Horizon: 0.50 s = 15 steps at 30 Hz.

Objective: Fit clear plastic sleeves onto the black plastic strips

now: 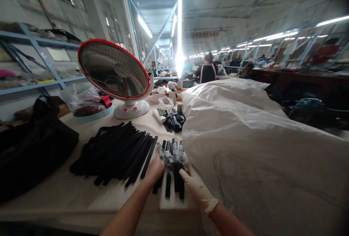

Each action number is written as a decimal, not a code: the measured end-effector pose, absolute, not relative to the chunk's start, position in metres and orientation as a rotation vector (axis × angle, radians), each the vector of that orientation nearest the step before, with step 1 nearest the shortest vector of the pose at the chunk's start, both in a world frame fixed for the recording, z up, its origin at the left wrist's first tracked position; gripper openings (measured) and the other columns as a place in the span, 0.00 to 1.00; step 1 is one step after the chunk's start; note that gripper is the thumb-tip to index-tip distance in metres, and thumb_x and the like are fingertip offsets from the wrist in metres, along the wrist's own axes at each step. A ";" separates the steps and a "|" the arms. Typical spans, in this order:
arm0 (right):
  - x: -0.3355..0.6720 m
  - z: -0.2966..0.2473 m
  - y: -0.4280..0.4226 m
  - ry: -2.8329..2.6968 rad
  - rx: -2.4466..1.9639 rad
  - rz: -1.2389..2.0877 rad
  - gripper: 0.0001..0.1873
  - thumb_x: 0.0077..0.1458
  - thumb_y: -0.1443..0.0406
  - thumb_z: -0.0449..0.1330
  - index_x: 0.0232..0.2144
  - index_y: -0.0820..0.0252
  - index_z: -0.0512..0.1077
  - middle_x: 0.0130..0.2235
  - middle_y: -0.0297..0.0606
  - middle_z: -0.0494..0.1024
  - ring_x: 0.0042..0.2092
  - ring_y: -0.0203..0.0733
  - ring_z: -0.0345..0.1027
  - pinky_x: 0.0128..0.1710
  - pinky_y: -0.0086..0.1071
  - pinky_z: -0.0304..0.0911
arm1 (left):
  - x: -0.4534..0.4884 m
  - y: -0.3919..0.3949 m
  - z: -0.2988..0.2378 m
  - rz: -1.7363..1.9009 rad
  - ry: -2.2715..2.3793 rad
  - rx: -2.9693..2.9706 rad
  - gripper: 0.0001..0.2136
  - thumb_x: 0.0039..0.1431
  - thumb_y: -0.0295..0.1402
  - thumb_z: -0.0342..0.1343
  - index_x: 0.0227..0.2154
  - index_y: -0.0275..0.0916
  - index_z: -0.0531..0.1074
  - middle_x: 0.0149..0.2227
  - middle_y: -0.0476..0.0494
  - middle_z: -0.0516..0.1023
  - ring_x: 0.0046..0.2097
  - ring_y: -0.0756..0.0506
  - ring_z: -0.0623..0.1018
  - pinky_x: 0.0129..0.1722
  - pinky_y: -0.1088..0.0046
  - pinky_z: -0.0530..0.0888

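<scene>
Several flat black strips (168, 185) lie side by side on a pale board (174, 204) in front of me, with crumpled clear plastic (169, 156) across their upper part. At the left side of these strips is my left hand (156, 167), bare and closed, its fingertips hidden against the plastic. My right hand (194, 182), in a whitish glove, rests at the right side, thumb and fingers apart and touching the outer strip. A large pile of similar black strips (114, 152) lies fanned out to the left.
A red-rimmed fan heater (114, 70) stands behind the pile. White plastic sheeting (245, 149) covers a bulky heap on the right. A black bag (35, 145) lies far left. Small black pieces (174, 120) and a thread spool (179, 107) sit beyond my hands. Another person (206, 69) is farther off.
</scene>
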State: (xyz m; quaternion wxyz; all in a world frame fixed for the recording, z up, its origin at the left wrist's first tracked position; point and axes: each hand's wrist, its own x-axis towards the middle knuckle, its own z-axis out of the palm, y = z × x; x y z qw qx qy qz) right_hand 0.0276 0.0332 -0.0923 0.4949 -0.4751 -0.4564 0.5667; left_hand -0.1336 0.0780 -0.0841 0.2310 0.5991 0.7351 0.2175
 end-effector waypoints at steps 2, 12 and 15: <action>0.024 -0.106 0.034 -1.107 -1.238 1.401 0.26 0.40 0.56 0.61 0.41 0.64 0.72 0.48 0.44 0.74 0.54 0.52 0.62 0.56 0.40 0.53 | -0.112 0.087 -0.093 0.548 2.089 1.703 0.14 0.59 0.38 0.51 0.45 0.36 0.68 0.47 0.41 0.72 0.46 0.43 0.73 0.46 0.57 0.69; 0.028 -0.105 0.023 -0.979 -1.314 1.499 0.39 0.34 0.51 0.63 0.49 0.64 0.68 0.50 0.47 0.72 0.55 0.53 0.61 0.54 0.38 0.56 | -0.104 0.096 -0.095 0.391 2.063 1.896 0.27 0.59 0.50 0.42 0.55 0.39 0.61 0.54 0.34 0.68 0.52 0.37 0.70 0.50 0.57 0.67; 0.028 -0.097 0.020 -0.966 -1.314 1.466 0.41 0.35 0.52 0.63 0.51 0.66 0.66 0.52 0.48 0.71 0.54 0.52 0.62 0.53 0.38 0.56 | -0.119 0.097 -0.093 0.401 1.972 1.950 0.18 0.61 0.42 0.47 0.48 0.37 0.67 0.48 0.40 0.72 0.48 0.43 0.73 0.48 0.57 0.69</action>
